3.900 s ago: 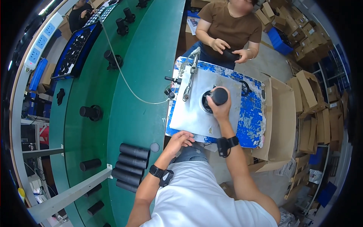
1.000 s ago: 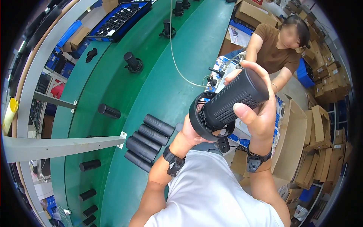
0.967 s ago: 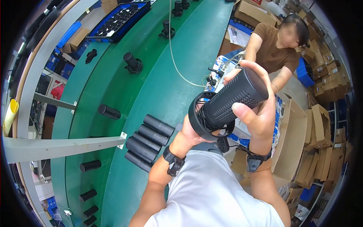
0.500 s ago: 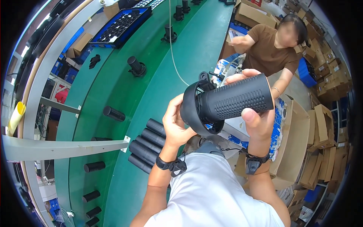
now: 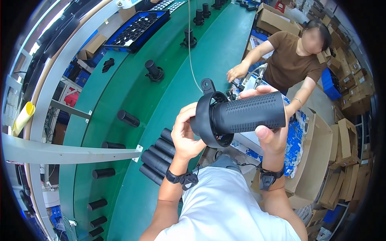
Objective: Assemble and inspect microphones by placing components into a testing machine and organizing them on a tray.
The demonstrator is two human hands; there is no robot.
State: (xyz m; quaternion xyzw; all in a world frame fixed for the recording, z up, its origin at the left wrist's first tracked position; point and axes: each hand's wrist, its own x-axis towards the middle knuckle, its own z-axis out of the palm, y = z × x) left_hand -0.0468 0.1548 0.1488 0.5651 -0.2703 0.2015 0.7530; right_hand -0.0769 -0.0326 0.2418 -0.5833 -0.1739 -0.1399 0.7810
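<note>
Both my hands hold a black plastic handle assembly, lying almost level in front of me. Its textured tube [image 5: 249,113] points right, and a wide ring [image 5: 206,120] with a holed tab on top forms the left end. My left hand [image 5: 187,138] is closed round the ring end, its fingertips partly hidden behind it. My right hand [image 5: 274,138] grips the tube's right end, thumb below and fingers behind. Below my left hand, several loose black tubes [image 5: 156,162] lie side by side on the green bench [image 5: 132,201].
A green conveyor [image 5: 132,94] at left carries loose tubes and upright ringed assemblies [image 5: 154,71]. A grey metal bar [image 5: 72,150] crosses it. A blue tray [image 5: 138,30] stands far left. At right, a co-worker [image 5: 291,56] reaches over a fixture; an open carton [image 5: 313,156] stands nearby.
The assembly has turned slightly in my hands, its tab now standing more upright and the tube more level. The co-worker's raised hand has come down to the fixture.
</note>
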